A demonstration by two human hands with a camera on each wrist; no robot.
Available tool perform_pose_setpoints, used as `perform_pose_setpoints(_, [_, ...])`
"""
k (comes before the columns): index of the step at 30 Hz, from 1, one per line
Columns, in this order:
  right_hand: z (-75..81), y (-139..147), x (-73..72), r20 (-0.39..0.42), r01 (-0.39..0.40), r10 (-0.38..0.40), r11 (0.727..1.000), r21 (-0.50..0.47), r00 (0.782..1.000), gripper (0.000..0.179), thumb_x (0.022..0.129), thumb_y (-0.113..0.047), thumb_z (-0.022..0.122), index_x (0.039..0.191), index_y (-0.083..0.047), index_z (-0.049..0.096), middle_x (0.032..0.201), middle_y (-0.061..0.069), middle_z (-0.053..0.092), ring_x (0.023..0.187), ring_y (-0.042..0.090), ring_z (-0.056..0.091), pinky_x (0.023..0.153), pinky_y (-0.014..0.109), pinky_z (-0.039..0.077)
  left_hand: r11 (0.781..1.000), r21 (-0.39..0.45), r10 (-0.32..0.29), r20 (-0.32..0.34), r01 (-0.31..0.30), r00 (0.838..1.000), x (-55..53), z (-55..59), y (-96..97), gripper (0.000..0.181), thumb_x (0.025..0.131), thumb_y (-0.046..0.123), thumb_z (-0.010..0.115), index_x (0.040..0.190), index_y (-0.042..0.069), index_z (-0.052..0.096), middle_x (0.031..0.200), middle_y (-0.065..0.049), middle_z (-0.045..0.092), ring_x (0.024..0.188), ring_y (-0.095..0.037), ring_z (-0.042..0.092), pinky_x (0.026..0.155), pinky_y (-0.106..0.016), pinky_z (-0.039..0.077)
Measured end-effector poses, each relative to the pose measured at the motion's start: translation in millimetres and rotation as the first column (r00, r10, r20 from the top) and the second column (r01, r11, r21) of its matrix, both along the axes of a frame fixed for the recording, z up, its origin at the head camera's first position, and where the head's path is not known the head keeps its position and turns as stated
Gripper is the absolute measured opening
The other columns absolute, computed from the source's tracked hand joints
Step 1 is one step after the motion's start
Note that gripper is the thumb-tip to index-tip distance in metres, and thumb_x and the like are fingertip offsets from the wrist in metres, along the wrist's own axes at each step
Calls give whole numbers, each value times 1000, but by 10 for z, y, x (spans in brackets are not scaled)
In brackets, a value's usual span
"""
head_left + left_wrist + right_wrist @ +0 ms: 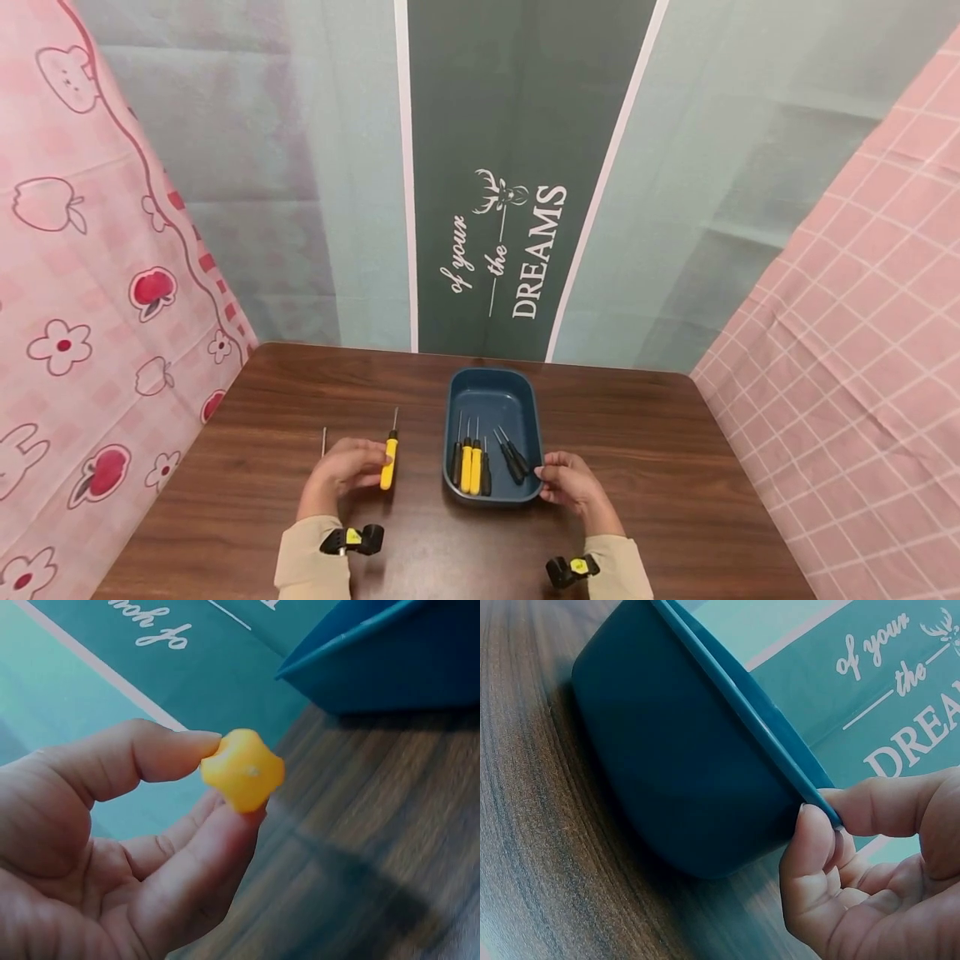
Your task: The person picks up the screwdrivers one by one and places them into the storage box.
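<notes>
My left hand [351, 463] pinches a yellow-handled screwdriver [389, 462] between thumb and fingers, its shaft pointing away from me. In the left wrist view the yellow handle end [244, 771] faces the camera. At the right, my right hand [572, 482] grips the near right rim of a blue tray [495, 502], thumb and fingers on either side of the edge [810, 791]. Inside the tray lie yellow screwdrivers [471, 467] among several black ones [517, 460], shafts pointing to the far side.
Just beyond the left hand, a thin metal shaft [324, 440] shows on the brown wooden table [645, 467], the rest of it hidden by the hand. A green curtain with lettering [487, 325] hangs behind the table, and pink cloths [832, 300] flank both sides.
</notes>
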State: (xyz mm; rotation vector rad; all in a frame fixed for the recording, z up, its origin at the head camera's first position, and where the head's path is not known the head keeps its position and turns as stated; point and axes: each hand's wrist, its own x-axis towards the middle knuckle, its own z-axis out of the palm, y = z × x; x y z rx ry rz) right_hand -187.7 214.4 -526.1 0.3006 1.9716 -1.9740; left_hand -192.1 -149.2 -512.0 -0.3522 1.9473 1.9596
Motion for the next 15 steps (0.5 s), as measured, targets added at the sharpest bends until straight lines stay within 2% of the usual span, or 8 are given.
perform_pose_setpoints(3, [-5,6,-3,1,0,0,1000,2,1000,26,85,5,56,104,11,39,70,7,48,56,15,49,50,25,51,1000,20,-21,-11,21,1000,-43,20,47,36,79,-5,64,111,-18,53,87,-14,61,75,-20,61,67,-34,56])
perform_pose_setpoints(9, [-8,17,10,-12,-11,11,1000,5,1000,29,84,3,57,105,12,39,71,7,49,56,14,50,51,23,51,991,79,-104,-71,109,992,-99,64,115,39,78,0,67,109,-19,54,89,-16,63,76,-19,62,68,-32,56])
perform_pose_setpoints(13, [-34,39,26,-77,-56,53,998,-40,996,29,83,-1,60,101,11,41,70,7,49,57,13,50,51,22,51,991,92,-93,-54,98,994,-156,86,197,40,79,0,67,112,-18,53,88,-15,62,76,-19,62,67,-31,56])
perform_pose_setpoints(15, [-37,41,34,-94,-63,58,997,-51,994,30,82,-2,62,100,11,41,70,7,50,57,14,51,51,22,51,995,78,-66,-30,68,997,-185,91,253,40,79,-2,66,113,-18,52,88,-14,62,75,-19,62,67,-32,56])
